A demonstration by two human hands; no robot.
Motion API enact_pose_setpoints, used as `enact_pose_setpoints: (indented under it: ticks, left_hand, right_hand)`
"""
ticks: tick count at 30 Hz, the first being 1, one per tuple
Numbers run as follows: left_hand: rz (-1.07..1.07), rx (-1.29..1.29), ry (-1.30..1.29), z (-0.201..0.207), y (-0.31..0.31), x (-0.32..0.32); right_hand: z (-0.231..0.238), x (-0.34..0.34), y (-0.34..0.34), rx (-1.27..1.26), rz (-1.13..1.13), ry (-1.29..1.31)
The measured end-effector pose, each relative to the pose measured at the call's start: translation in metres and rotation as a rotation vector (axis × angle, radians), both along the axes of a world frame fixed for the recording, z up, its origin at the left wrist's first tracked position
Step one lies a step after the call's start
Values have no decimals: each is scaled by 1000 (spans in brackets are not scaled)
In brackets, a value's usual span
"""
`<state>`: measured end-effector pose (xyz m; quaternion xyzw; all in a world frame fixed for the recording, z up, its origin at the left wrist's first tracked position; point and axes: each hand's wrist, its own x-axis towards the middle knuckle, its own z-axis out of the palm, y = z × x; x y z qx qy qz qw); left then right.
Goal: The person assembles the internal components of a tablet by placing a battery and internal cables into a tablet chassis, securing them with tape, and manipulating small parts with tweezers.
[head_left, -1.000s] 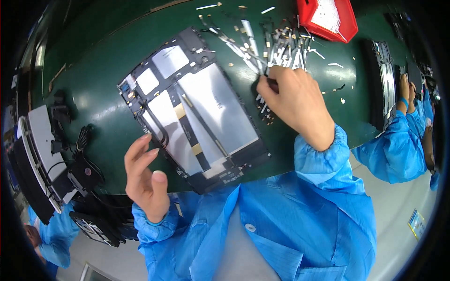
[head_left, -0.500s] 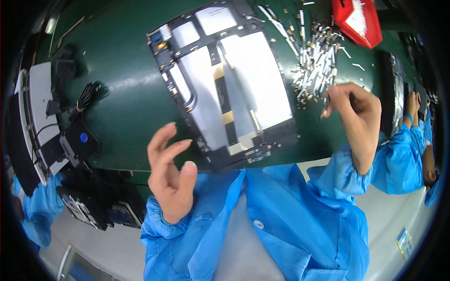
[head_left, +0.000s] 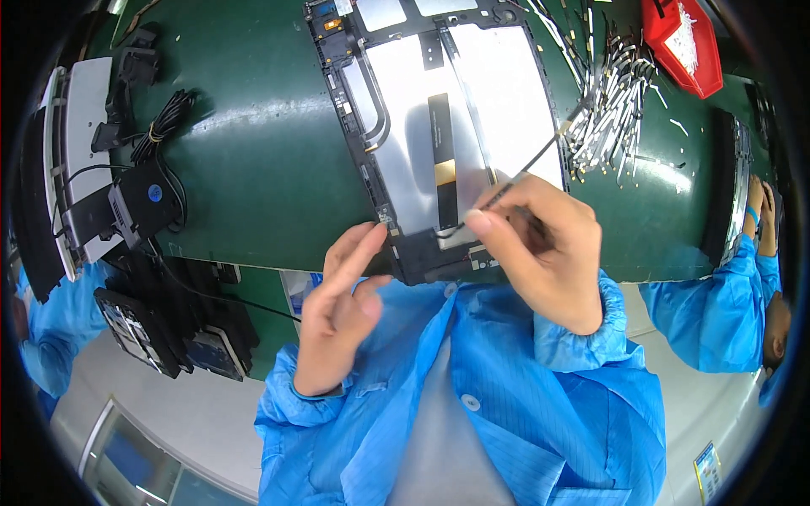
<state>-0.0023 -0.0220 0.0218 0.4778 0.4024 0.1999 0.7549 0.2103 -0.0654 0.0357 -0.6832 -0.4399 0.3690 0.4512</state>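
Note:
An opened flat electronic device (head_left: 515,93), black-framed with silver panels, lies on the bench before me. A black ribbon cable (head_left: 442,135) runs down its middle. My right hand (head_left: 548,244) is over the near right part of the device, its thumb and fingers pinching a thin dark flexible strip (head_left: 533,160). One end of the strip reaches up to the right; the other curves down toward the device's near edge. At the near left edge of the device, my left hand (head_left: 342,295) has its fingers apart, the fingertips at the frame, with nothing in them.
A pile of thin white and black strips (head_left: 612,118) lies right of the device. Behind it stands a red bin (head_left: 704,72) with white pieces. Bundled black cable (head_left: 164,122) and a black box (head_left: 148,198) lie left. A co-worker's sleeve (head_left: 717,312) is at right.
My right hand has moved left from the pile to over the device, with the strip now plainly visible. My left hand has moved right to the device's edge. The view has shifted.

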Motion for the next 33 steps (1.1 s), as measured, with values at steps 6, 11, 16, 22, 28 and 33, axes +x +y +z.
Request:
enact_pose_setpoints:
  ticks: [6, 11, 16, 22, 28, 33]
  left_hand:
    - [36, -174, -191, -11, 6, -6]
    - [155, 289, -38, -19, 13, 16]
    - [206, 364, -44, -32, 18, 30]
    - [220, 352, 19, -34, 21, 30]
    - [192, 442, 54, -34, 22, 33]
    - [205, 426, 9, -35, 22, 31]
  right_hand:
    - [-5, -7, 6, 54, 143, -107]
    - [-8, -17, 21, 58, 221, -193]
    - [-6, -17, 25, -11, 184, -263]
    - [-7, -19, 26, -6, 116, -290]
    - [-5, -17, 26, -15, 143, -287]
    - [-4, -16, 26, -27, 225, -271]
